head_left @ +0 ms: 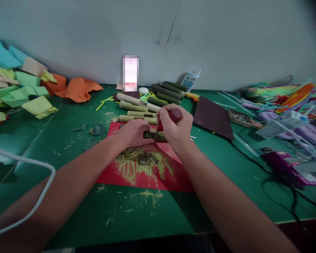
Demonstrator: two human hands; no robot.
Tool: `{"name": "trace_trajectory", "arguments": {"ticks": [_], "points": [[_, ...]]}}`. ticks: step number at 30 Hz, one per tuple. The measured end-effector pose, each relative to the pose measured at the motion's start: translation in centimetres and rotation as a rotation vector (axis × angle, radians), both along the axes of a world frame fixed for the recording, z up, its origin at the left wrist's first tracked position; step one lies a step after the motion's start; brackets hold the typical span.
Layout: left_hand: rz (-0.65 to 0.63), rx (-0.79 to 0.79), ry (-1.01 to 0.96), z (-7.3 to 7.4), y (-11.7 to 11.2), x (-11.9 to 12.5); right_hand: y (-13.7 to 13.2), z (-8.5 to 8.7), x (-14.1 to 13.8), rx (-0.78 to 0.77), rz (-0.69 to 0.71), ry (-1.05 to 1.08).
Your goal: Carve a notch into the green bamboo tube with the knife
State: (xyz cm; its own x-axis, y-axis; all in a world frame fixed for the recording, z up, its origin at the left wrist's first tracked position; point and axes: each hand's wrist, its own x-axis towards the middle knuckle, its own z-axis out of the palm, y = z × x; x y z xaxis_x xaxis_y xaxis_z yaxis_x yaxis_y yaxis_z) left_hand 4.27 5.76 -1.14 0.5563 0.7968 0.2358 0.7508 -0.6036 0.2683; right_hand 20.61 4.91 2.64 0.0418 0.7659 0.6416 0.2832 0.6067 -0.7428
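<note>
My left hand [137, 133] is closed on a short green bamboo piece [159, 136], which lies crosswise over a red sheet [144, 181]. In the fist of my right hand [175, 124] is a tool with a dark red rounded handle [175, 115]. The tool's lower end meets the bamboo, though its tip is too small to make out. Yellowish shavings and dust [131, 165] cover the sheet in front of my hands, with a dark fragment [147, 160] among them. Just beyond my hands lie several pale bamboo tubes [137, 118], some with cut openings.
Green bamboo tubes [171, 91] are piled at the back near a lit phone [131, 73]. Folded papers [18, 93] fill the left. A dark board [213, 117], a purple device [289, 167] with cables and colourful craft sticks [287, 98] lie right. A white cable [51, 175] crosses my left forearm.
</note>
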Motion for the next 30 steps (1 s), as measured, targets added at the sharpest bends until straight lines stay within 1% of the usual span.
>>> {"name": "trace_trajectory", "arguments": {"ticks": [4, 6, 7, 10, 13, 16, 19, 21, 23, 28, 30], "points": [[-0.045, -0.031, -0.082, -0.2, 0.1, 0.0, -0.8, -0.4, -0.5, 0.089, -0.034, -0.092], [-0.048, -0.031, -0.099, -0.3, 0.1, 0.1, -0.8, -0.7, -0.5, 0.103, -0.041, -0.086], [-0.041, -0.025, -0.090, -0.2, 0.1, 0.0, -0.7, -0.9, -0.4, 0.083, -0.040, -0.060], [-0.012, 0.004, -0.008, 0.1, 0.0, 0.0, -0.3, -1.2, 0.1, -0.032, -0.017, 0.126], [-0.034, 0.024, 0.053, 0.4, -0.1, -0.1, -0.1, -1.2, 0.9, -0.089, 0.011, 0.275], [-0.051, 0.029, 0.048, 0.4, -0.1, -0.3, 0.2, -1.5, 1.8, -0.144, 0.055, 0.394], [-0.068, 0.029, 0.011, 0.3, 0.0, -0.3, 1.0, -2.4, 2.7, -0.197, 0.116, 0.527], [-0.070, 0.036, -0.004, 0.3, 0.0, -0.3, 1.8, -3.0, 3.1, -0.251, 0.105, 0.590], [-0.058, 0.036, 0.002, 0.3, -0.1, -0.2, 2.4, -3.4, 3.4, -0.330, 0.061, 0.618], [-0.060, 0.018, 0.002, 0.5, -0.3, -0.2, 3.1, -3.9, 3.7, -0.538, -0.003, 0.701], [-0.069, 0.022, -0.002, 0.5, -0.4, -0.2, 3.3, -4.0, 3.7, -0.584, -0.003, 0.691]]}}
